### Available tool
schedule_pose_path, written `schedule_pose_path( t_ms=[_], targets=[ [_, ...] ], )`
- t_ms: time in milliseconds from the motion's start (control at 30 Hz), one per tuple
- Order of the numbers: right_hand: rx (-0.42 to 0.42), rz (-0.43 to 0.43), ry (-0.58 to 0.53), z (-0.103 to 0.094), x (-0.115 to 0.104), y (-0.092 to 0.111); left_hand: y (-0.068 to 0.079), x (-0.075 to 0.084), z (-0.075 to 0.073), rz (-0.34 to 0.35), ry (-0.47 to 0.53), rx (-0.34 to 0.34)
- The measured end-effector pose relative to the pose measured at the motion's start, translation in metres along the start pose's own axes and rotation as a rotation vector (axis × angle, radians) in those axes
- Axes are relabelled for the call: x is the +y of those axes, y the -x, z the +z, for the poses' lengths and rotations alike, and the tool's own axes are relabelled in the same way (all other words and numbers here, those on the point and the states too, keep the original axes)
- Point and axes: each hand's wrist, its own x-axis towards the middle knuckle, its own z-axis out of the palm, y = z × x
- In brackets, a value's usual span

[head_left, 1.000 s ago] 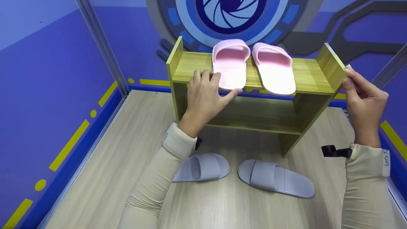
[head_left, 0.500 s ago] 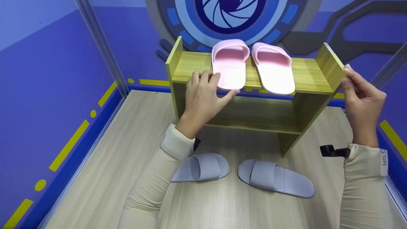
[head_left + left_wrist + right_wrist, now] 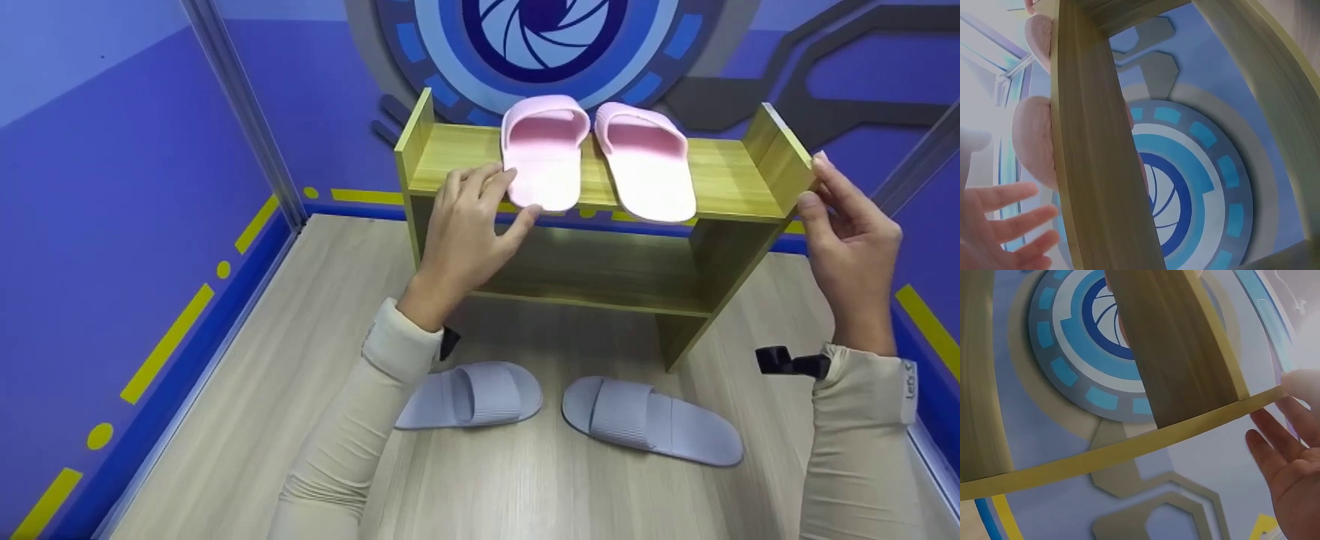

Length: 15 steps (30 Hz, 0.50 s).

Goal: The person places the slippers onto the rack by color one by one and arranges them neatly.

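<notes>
1. See left hand (image 3: 465, 232) at 8 o'clock of left pink slipper (image 3: 544, 180): fingers and thumb apart, gripping nothing, tips right by the heel end. Can't confirm contact.
2. See right hand (image 3: 862, 255) at 3 o'clock of wooden rack (image 3: 724, 176): thumb and index clamped on upper front corner of right side panel (image 3: 772, 157).
3. Have left pink slipper on rack's top shelf, near mid-span, toe to 12 o'clock, heel slightly past the front edge.
4. Have right pink slipper (image 3: 656, 184) just beside it at 3 o'clock, same shelf, toe near 11, heel also overhanging.
5. See left gray slipper (image 3: 491, 394) on floor (image 3: 525, 495), toe to 3 o'clock, heel end partly behind left sleeve (image 3: 322, 465).
6. See right gray slipper (image 3: 664, 420) near it, toe to 10 o'clock.
7. Note round emblem (image 3: 442, 45) on wall, 12 o'clock beyond rack.
</notes>
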Motion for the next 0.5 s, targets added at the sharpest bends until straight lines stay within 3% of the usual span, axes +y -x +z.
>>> schedule_pose_path(
  t_ms=[233,500],
  targets=[
    [-0.034,0.076,0.11,-0.006,0.01,0.014,0.003,-0.021,-0.012,0.124,0.164,0.119],
    [-0.053,0.116,0.064,-0.014,0.028,0.04,0.002,-0.054,-0.029,0.196,0.3,0.252]
  ],
)
